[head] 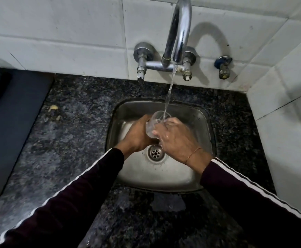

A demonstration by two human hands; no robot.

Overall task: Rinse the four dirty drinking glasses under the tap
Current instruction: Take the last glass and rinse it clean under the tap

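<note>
A clear drinking glass [154,123] is held over the steel sink [200,122], tilted with its mouth up and away from me. Water runs from the chrome tap [179,33] in a thin stream straight into the glass mouth. My left hand [138,135] wraps the glass from the left. From the right, my right hand [177,138] closes around its lower part. Both hands hover just above the drain [155,153]. No other glasses are in view.
Dark speckled granite counter [71,140] surrounds the sink. A dark grey mat or tray [8,122] lies at the left. White tiled walls stand behind and at the right [289,122]. A small valve [224,67] sticks out right of the tap.
</note>
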